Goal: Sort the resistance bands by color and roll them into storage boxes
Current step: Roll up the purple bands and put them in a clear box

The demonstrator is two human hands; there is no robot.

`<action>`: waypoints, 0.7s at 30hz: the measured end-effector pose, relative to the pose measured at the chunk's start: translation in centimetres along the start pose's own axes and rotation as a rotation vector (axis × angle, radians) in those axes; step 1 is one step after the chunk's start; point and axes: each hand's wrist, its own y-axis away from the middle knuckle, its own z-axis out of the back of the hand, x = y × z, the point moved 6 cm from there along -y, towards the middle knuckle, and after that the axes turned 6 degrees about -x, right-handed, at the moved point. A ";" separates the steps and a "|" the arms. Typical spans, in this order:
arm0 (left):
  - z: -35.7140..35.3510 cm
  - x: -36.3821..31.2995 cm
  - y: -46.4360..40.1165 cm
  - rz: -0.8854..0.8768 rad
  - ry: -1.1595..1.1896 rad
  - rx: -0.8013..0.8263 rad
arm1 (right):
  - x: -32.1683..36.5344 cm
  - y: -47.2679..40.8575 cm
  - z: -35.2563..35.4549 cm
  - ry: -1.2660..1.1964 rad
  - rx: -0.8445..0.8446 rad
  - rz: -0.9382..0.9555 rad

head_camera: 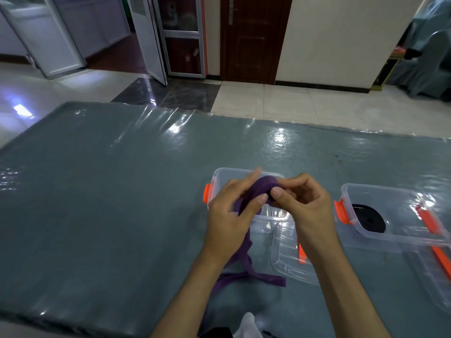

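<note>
A purple resistance band (pixel 258 189) is held between both hands above a clear storage box (pixel 219 174) with orange latches. My left hand (pixel 229 211) pinches the band's strap. My right hand (pixel 305 203) grips the partly rolled end with thumb and fingers. The loose tail of the band (pixel 251 276) hangs down and lies on the table near the front. A second clear box (pixel 380 191) to the right holds a rolled black band (pixel 368 218).
A clear lid (pixel 288 262) with an orange clip lies in front of the first box. Another lid (pixel 436 272) with orange clips lies by the right box. The table (pixel 97 191) is covered in a glossy grey-green sheet. Tiled floor and doors lie beyond.
</note>
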 end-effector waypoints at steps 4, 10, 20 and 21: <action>0.7 0.7 0.1 0.170 0.227 -0.107 | -0.5 0.6 -1.0 -0.046 0.054 0.005; 1.5 0.2 -0.6 0.050 0.127 -0.147 | -0.8 0.6 -1.1 0.017 0.076 -0.058; 1.7 0.8 -2.0 0.153 0.160 0.019 | -1.8 1.3 -1.2 -0.060 -0.054 -0.077; 2.0 0.8 -2.1 0.175 0.174 0.036 | -2.0 1.3 -1.3 -0.063 -0.027 -0.103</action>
